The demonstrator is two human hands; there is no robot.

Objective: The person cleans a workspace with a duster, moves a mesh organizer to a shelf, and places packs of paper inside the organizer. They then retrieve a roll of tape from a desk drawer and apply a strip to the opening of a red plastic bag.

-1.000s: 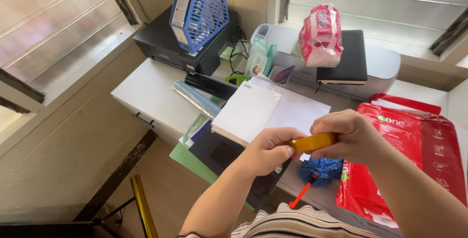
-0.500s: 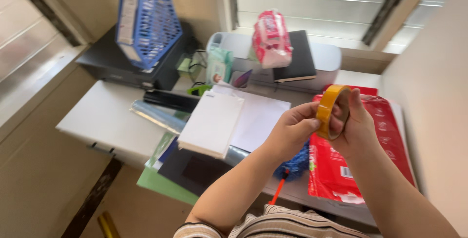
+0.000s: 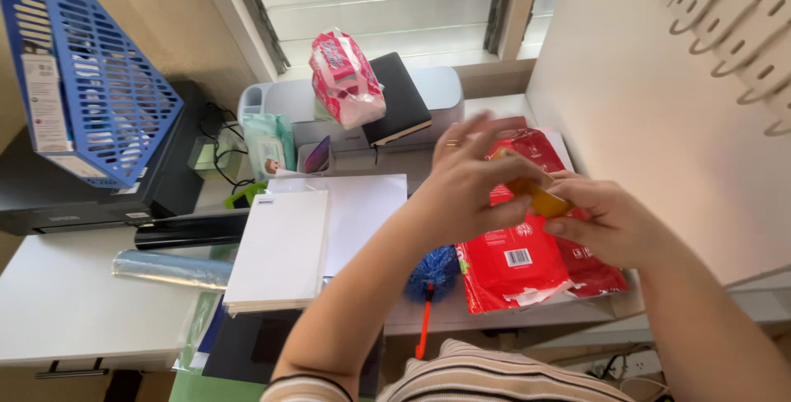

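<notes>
Tape roll [image 3: 537,194] held above the surface [image 3: 74,303], over the red bag [image 3: 511,262]. Right hand [image 3: 606,221] has a closed grip on it; left hand [image 3: 465,184] touches it, fingers partly spread. No strip visibly pulled free yet; end-finding apparently underway.

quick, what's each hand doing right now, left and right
Left hand: fingers partly spread, touching the yellow tape roll; whether it grips is unclear.
Right hand: closed on the tape roll.

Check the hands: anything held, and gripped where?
A yellow tape roll, pinched at its edge between the left hand and right hand.
</notes>
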